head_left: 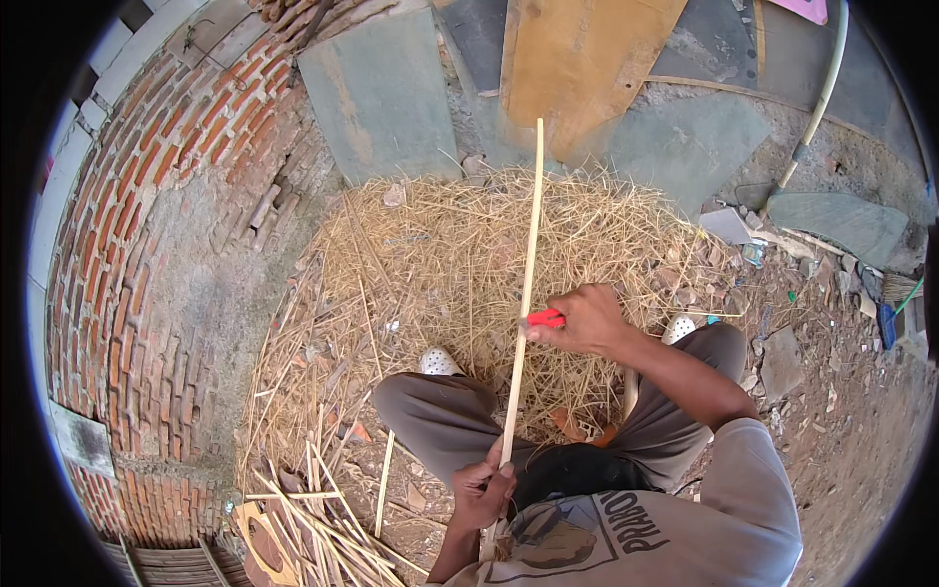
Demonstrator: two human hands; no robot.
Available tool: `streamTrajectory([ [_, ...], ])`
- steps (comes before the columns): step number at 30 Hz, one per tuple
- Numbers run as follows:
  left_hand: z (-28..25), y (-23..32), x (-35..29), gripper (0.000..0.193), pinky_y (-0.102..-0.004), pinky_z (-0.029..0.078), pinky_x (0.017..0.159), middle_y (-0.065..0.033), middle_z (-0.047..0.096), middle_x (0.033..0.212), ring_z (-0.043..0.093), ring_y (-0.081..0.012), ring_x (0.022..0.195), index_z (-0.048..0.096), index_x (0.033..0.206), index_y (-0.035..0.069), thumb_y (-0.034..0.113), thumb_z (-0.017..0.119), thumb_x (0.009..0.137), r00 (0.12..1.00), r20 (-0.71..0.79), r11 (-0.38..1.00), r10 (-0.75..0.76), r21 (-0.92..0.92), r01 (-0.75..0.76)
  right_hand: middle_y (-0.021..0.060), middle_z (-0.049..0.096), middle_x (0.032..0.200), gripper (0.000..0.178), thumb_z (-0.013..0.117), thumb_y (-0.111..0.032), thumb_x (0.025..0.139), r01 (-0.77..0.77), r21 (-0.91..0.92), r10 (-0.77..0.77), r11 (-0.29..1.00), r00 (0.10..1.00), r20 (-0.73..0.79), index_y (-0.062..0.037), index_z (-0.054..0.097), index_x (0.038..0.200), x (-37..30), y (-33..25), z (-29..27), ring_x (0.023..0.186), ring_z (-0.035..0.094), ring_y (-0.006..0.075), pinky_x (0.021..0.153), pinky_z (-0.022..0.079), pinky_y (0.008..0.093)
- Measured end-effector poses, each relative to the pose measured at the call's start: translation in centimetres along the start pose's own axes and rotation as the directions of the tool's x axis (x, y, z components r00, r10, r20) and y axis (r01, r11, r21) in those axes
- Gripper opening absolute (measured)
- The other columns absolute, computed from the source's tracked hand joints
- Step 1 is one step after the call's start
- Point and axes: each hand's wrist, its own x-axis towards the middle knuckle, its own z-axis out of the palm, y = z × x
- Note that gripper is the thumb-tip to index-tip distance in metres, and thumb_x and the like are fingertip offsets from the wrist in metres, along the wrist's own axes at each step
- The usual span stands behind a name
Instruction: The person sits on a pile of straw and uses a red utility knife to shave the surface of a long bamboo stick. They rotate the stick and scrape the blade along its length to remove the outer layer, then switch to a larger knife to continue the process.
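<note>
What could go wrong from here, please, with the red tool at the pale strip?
The red tool in the right hand might slip off the pale strip toward a bent leg. The strip's far end looks unsupported, so it could swing. The bare left hand might catch a splinter.

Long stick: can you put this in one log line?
left hand: grips long stick | right hand: holds red tool at stick | dry strips: on ground
</note>
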Motion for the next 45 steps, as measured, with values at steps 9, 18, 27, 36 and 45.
streamTrajectory([
  [9,-0.7,0.0,0.2,0.044,-0.0238,0.034,0.039,-0.0004,0.045,0.053,0.038,-0.0067,0.038,0.047,0.139,0.001,0.007,0.053,0.096,0.994,0.060,0.981,-0.089,-0.168,0.098,0.0025,0.048,0.042,0.076,0.053,-0.084,0.070,0.164,-0.083,-0.179,0.983,0.957,-0.227,-0.0111,0.052,0.048,1.1,1.5,0.4,0.034,0.046,0.0215,0.037,0.035,0.0360],
  [18,-0.7,-0.6,-0.7,0.044,-0.0252,0.035,0.038,-0.0018,0.047,0.054,0.038,-0.0081,0.037,0.048,0.138,0.001,0.007,0.055,0.095,0.991,0.112,0.969,-0.079,-0.223,0.103,0.0055,0.048,0.042,0.075,0.053,-0.084,0.071,-0.040,-0.123,0.025,0.992,0.992,-0.123,-0.0114,0.055,0.051,1.8,4.1,-0.4,0.036,0.049,0.0236,0.040,0.037,0.0383],
  [27,-1.8,-0.4,-3.6,0.040,-0.0250,0.033,0.037,-0.0024,0.048,0.054,0.038,-0.0082,0.037,0.050,0.136,0.000,0.004,0.053,0.096,0.980,0.185,0.965,-0.072,-0.237,0.116,0.0101,0.053,0.046,0.077,0.048,-0.083,0.075,-0.265,-0.066,0.240,0.962,0.937,-0.254,-0.0091,0.067,0.061,3.4,7.6,-1.8,0.047,0.058,0.0286,0.048,0.046,0.0415],
  [36,-3.7,-0.1,-6.9,0.041,-0.0218,0.033,0.043,-0.0009,0.051,0.057,0.042,-0.0046,0.046,0.051,0.136,0.002,-0.003,0.052,0.095,0.952,0.278,0.991,-0.128,-0.013,0.137,0.0193,0.064,0.066,0.089,0.037,-0.085,0.078,-0.693,0.106,0.690,0.714,0.668,-0.278,-0.0035,0.069,0.069,4.2,14.1,-5.3,0.072,0.066,0.0344,0.066,0.050,0.0457],
  [45,-5.3,0.0,-7.8,0.041,-0.0238,0.037,0.043,-0.0025,0.052,0.059,0.045,-0.0061,0.048,0.051,0.136,0.002,-0.001,0.052,0.095,0.950,0.270,0.971,-0.156,-0.135,0.198,0.0152,0.058,0.058,0.086,0.032,-0.081,0.084,-0.695,0.322,0.765,0.644,0.579,-0.280,-0.0030,0.056,0.056,3.6,14.7,-7.9,0.059,0.058,0.0287,0.060,0.045,0.0449],
])
